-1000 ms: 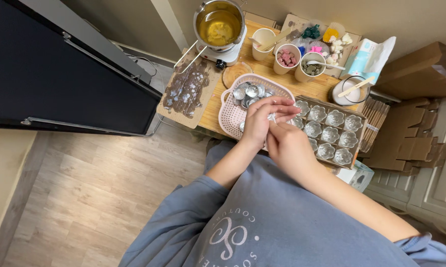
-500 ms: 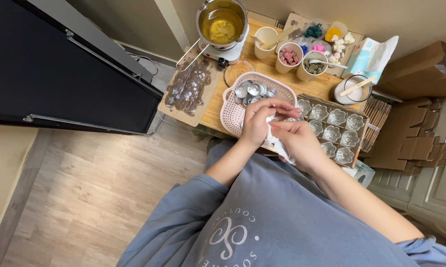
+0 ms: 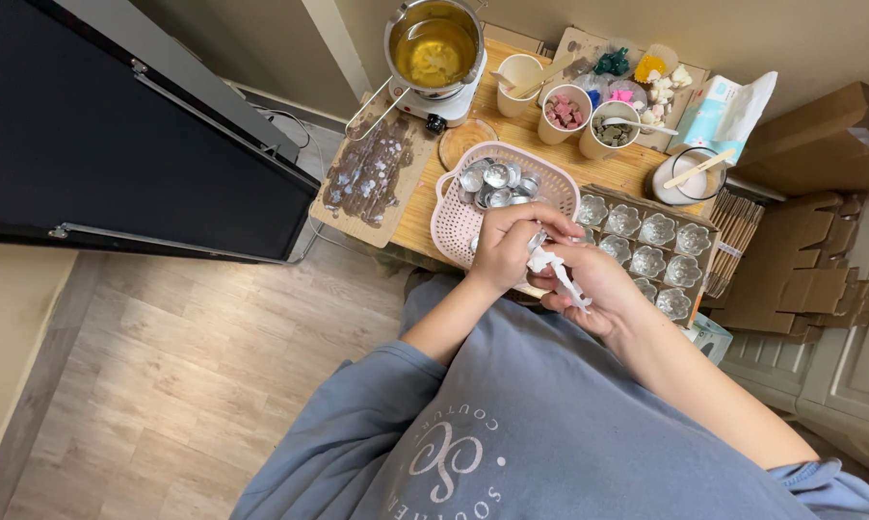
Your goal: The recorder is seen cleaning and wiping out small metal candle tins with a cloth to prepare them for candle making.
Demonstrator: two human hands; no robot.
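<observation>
My left hand [image 3: 507,246] is closed on a small silver metal cup [image 3: 537,240], held just in front of a pink plastic basket [image 3: 447,220] that holds several more such cups [image 3: 497,178]. My right hand [image 3: 598,286] pinches a thin white strip [image 3: 562,273] that runs from the cup down across its fingers. Both hands meet above the near edge of the wooden table, close to my grey-blue shirt. To the right of the basket lies a tray [image 3: 712,252] of several flower-shaped metal moulds.
A steel pot of yellow liquid [image 3: 434,46] sits on a small hot plate at the back. Paper cups with coloured bits [image 3: 564,112], a glass jar with a stick [image 3: 683,175], a stained board [image 3: 369,175], cardboard boxes [image 3: 820,144] and a black panel [image 3: 117,144] surround the table.
Both hands have drawn back from over the basket toward my body, and the white strip now hangs out further from between them.
</observation>
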